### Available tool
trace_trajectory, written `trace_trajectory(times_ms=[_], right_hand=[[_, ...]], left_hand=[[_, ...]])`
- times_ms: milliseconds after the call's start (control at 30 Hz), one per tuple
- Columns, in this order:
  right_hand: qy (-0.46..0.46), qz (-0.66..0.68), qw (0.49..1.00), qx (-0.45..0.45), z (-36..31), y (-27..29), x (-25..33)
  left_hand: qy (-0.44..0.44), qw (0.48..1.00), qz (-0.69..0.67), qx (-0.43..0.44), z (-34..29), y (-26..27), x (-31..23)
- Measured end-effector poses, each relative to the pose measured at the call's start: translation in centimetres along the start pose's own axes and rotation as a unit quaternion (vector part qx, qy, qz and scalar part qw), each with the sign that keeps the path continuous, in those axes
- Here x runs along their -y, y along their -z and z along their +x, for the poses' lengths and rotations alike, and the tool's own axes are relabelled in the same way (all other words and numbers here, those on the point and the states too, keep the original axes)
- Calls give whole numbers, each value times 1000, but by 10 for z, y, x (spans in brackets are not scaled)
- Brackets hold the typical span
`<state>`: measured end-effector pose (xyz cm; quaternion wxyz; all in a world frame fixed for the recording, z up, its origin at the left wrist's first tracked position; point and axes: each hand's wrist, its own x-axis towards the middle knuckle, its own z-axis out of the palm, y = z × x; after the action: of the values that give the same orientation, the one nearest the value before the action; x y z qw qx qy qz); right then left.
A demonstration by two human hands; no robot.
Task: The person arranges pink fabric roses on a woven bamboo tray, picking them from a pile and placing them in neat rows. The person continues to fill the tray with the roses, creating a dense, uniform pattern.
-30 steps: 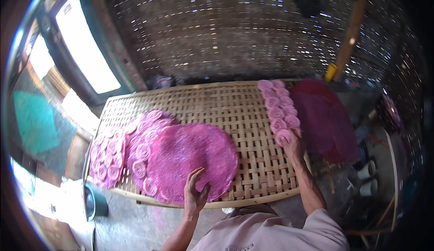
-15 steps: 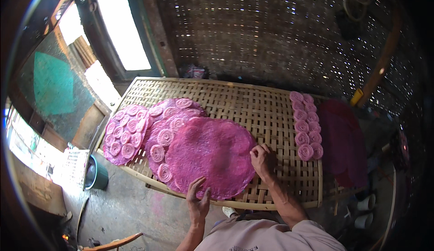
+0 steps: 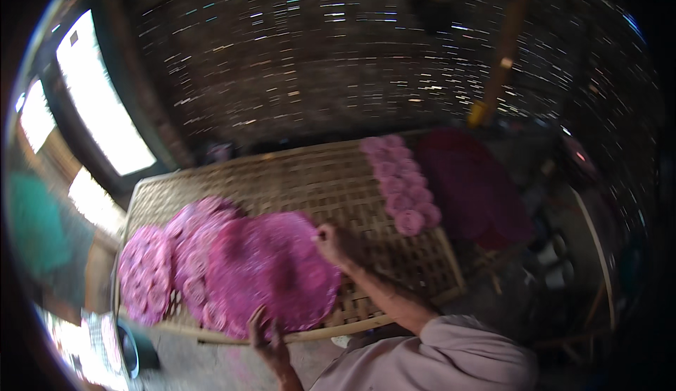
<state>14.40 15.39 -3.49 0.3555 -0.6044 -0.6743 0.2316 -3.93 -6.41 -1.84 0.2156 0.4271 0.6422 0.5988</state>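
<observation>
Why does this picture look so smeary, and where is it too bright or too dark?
Head view: motion blur, probably from the head camera turning, drags the woven wall's light specks into sideways streaks and softens the right hand and pink rosettes; head view: the tall opening at left is blown out white; head view: the corners fall to black, typical of a fisheye lens.

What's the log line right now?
left hand: at near edge of pink sheet | right hand: at its right edge | rosettes: on woven rack
</observation>
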Motion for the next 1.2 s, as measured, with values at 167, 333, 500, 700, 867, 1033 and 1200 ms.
trace_trajectory(times_ms=[167,333,500,700,867,1033,1200], right_hand=[[-79,230,969,-40,4,61,-30],[-163,265,894,-323,-5,186,-117],[-171,207,833,-484,-58,307,-279],[-321,87,769,-545,-122,373,-362],[-257,-112,824,-493,-154,385,-407],[-154,-313,780,-520,-133,343,-342],[-98,89,946,-297,-87,251,-167]], left_hand=[[12,999,-31,-27,-1,-8,14],[-40,997,55,24,27,-23,4],[-137,956,258,37,70,-42,-11],[-254,853,441,115,115,-66,24],[-224,844,460,157,129,-123,22],[-237,845,478,49,137,-161,37],[-191,935,273,117,125,-174,25]])
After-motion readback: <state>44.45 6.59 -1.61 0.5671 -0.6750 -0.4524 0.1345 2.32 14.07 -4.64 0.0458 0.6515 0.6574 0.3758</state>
